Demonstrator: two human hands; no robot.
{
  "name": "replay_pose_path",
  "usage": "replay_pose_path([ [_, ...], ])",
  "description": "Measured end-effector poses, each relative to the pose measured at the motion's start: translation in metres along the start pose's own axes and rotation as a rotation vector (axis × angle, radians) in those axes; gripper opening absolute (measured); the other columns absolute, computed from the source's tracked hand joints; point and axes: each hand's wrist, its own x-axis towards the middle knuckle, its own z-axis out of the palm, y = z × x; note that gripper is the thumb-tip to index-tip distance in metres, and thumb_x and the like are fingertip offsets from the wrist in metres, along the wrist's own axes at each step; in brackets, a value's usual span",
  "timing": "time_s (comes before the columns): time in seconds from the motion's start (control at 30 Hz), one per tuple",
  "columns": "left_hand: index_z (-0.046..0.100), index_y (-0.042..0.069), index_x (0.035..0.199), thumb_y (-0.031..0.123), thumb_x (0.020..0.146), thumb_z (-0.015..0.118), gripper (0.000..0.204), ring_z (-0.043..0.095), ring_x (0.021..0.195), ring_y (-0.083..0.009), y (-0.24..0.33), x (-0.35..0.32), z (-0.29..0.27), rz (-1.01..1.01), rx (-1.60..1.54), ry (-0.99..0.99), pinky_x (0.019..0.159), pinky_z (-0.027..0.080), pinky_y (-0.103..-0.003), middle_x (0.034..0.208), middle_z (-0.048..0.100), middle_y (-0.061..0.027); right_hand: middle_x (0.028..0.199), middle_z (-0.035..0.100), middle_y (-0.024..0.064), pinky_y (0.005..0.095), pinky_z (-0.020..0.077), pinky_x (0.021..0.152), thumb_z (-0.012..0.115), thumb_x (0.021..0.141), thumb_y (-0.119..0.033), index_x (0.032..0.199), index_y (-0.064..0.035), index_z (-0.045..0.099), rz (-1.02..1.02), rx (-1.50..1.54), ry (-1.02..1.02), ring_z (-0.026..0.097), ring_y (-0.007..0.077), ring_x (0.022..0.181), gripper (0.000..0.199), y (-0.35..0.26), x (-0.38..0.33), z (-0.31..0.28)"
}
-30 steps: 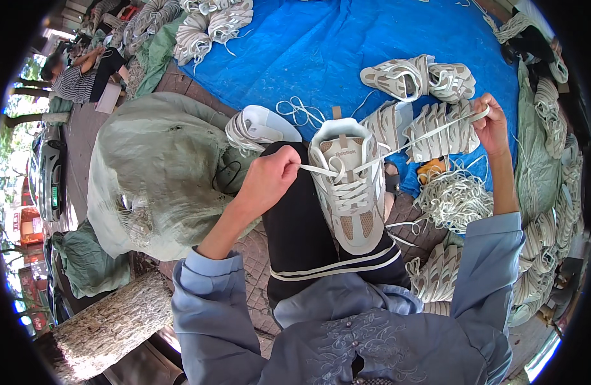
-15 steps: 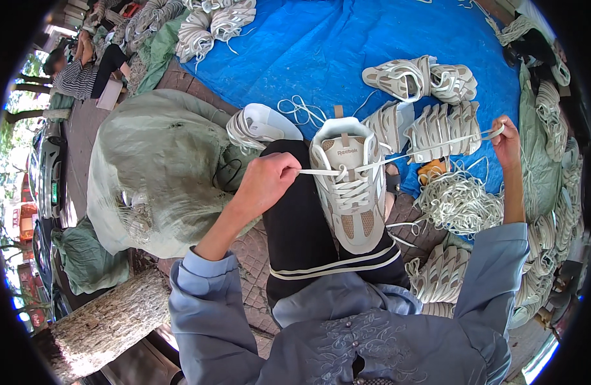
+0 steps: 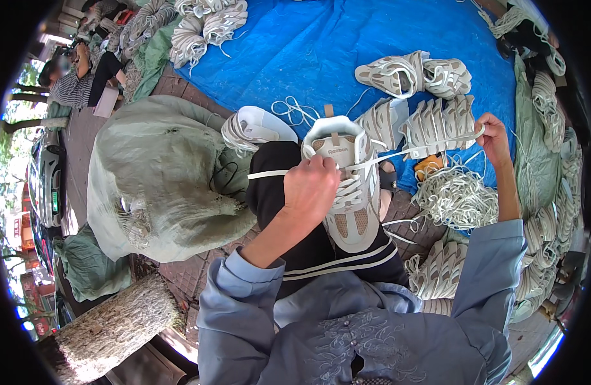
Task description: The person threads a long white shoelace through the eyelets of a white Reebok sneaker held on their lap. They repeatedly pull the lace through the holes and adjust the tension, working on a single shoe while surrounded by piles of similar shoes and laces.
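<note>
A beige and white sneaker (image 3: pixel 350 230) rests on my lap with its toe toward me. Its upper eyelets are partly covered by my left hand (image 3: pixel 311 191), whose fingers are pinched on the flat white shoelace (image 3: pixel 267 174); a loose end sticks out to the left. Out to the right, my right hand (image 3: pixel 494 140) grips the other length of the lace, which runs taut from the shoe. The lower crosses of the lacing show on the tongue.
A tangled heap of white laces (image 3: pixel 456 196) lies right of the shoe. Several sneakers (image 3: pixel 440 122) sit on a blue tarp (image 3: pixel 295 51). A large pale sack (image 3: pixel 157 173) stands at left, near a log (image 3: pixel 115 327). Another person (image 3: pixel 77 83) sits at far left.
My left hand has moved right, from the lace's stretched left end to the shoe's eyelets. My right hand still holds its lace end, shifted slightly left.
</note>
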Motion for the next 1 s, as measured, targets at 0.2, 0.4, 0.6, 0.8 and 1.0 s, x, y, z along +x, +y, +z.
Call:
replay_pose_path([
  [0.2, 0.056, 0.002, 0.072, 0.005, 0.071, 0.060, 0.005, 0.042, 0.048, -0.0043, -0.013, 0.000, 0.001, -0.313, -0.709, -0.206, 0.042, 0.035, -0.022, 0.053, 0.049, -0.0022, 0.064, 0.052, 0.0039, 0.0185, 0.0307, 0.042, 0.054, 0.074, -0.004, 0.072, -0.0026, 0.053, -0.025, 0.040, 0.046, 0.041, 0.0069, 0.046, 0.002, 0.006, -0.001, -0.025],
  [0.4, 0.059, 0.004, 0.079, 0.001, 0.074, 0.058, 0.006, 0.038, 0.051, -0.0010, -0.026, -0.010, -0.001, -0.326, -0.989, -0.346, 0.046, 0.033, -0.019, 0.057, 0.049, 0.0006, 0.068, 0.052, 0.0049, 0.0198, 0.0332, 0.044, 0.053, 0.077, -0.004, 0.081, -0.0014, 0.054, -0.031, 0.209, 0.095, 0.043, 0.0085, 0.048, 0.005, 0.038, 0.008, -0.043],
  [0.6, 0.060, 0.005, 0.081, 0.002, 0.073, 0.059, 0.009, 0.047, 0.051, -0.0063, -0.032, -0.010, 0.004, -0.026, -0.769, -0.206, 0.047, 0.037, -0.021, 0.059, 0.054, -0.0033, 0.070, 0.052, 0.0056, 0.0208, 0.0354, 0.046, 0.051, 0.081, -0.004, 0.088, 0.0006, 0.053, -0.082, 0.306, 0.178, 0.044, 0.0096, 0.051, 0.009, 0.039, 0.018, -0.047],
  [0.8, 0.060, 0.006, 0.079, 0.003, 0.074, 0.058, 0.006, 0.051, 0.052, -0.0097, -0.030, -0.005, 0.005, -0.024, -0.691, -0.228, 0.049, 0.040, -0.022, 0.060, 0.055, -0.0061, 0.074, 0.052, 0.0059, 0.0212, 0.0383, 0.048, 0.051, 0.081, -0.004, 0.093, 0.0009, 0.051, -0.125, 0.297, 0.249, 0.046, 0.0098, 0.054, 0.013, 0.030, 0.026, -0.076],
  [1.0, 0.057, 0.008, 0.089, 0.006, 0.075, 0.057, 0.014, 0.057, 0.055, -0.0158, -0.029, -0.007, -0.004, -0.187, -0.667, -0.302, 0.050, 0.044, -0.026, 0.064, 0.058, -0.0071, 0.076, 0.054, 0.0069, 0.0197, 0.0390, 0.048, 0.051, 0.082, -0.005, 0.093, 0.0010, 0.052, -0.168, 0.235, 0.154, 0.048, 0.0096, 0.055, 0.012, 0.013, 0.041, -0.076],
])
